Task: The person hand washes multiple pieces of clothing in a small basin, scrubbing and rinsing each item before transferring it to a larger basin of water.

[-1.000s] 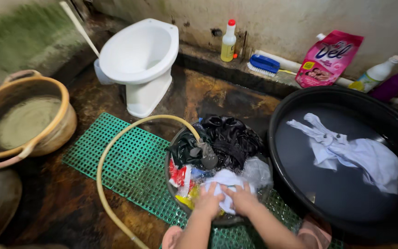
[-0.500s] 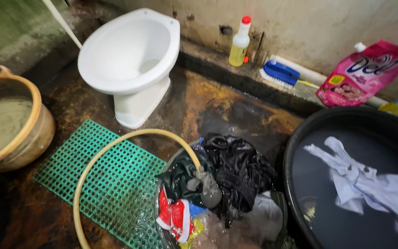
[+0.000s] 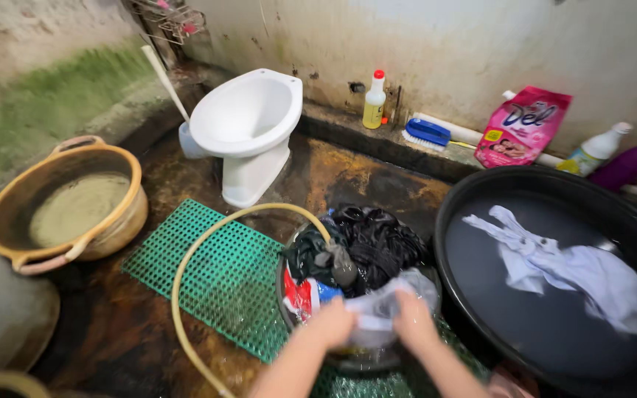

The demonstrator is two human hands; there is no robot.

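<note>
My left hand (image 3: 331, 323) and my right hand (image 3: 413, 322) both grip a pale wet cloth (image 3: 377, 309) over a small dark basin (image 3: 363, 359) full of laundry. In that basin lie black clothes (image 3: 374, 239) and a red and white garment (image 3: 302, 297). A yellow hose (image 3: 186, 258) curves over the green floor mat (image 3: 215, 273), and its end rests in the basin among the clothes.
A large black tub (image 3: 554, 184) of water at the right holds a white garment (image 3: 562, 265). A white toilet (image 3: 248, 125) stands behind. A tan bucket (image 3: 105, 236) of murky water sits at the left. Bottles, a blue brush (image 3: 425, 133) and a pink pouch (image 3: 521, 125) line the wall ledge.
The view swung up and back down. Both hands, out of sight half a second ago, are again in view on the pale cloth, now lifted slightly above the basin.
</note>
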